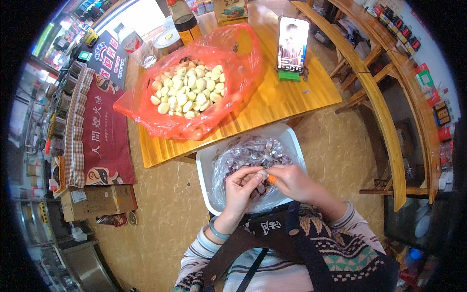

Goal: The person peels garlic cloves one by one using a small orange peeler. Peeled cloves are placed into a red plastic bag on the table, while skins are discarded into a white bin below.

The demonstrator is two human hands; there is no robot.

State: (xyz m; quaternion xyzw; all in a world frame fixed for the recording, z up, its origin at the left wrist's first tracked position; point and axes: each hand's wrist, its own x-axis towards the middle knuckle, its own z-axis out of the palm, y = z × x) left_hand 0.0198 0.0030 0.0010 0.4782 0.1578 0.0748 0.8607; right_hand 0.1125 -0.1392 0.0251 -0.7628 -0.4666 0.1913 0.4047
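Note:
Over the lined bin, my left hand [240,186] pinches a small pale garlic clove [263,173] between thumb and fingertips. My right hand [290,181] meets it from the other side, its fingertips closed at the clove. An orange ribbed piece [271,179] shows at the right thumb; whether it is a thumb cover or a handle I cannot tell. Purplish garlic skins [251,151] lie below in a clear plastic bag inside the white bin [204,182]. On the wooden table [255,113], an opened red plastic bag [240,87] holds many peeled garlic cloves [191,87].
A phone [293,45] stands in a green holder [289,76] on the table. A plastic bottle [136,45], a dark sauce bottle [185,23] and a lidded tub [168,39] stand behind the red bag. Benches [383,127] run along the right; a cardboard box [98,200] sits at left.

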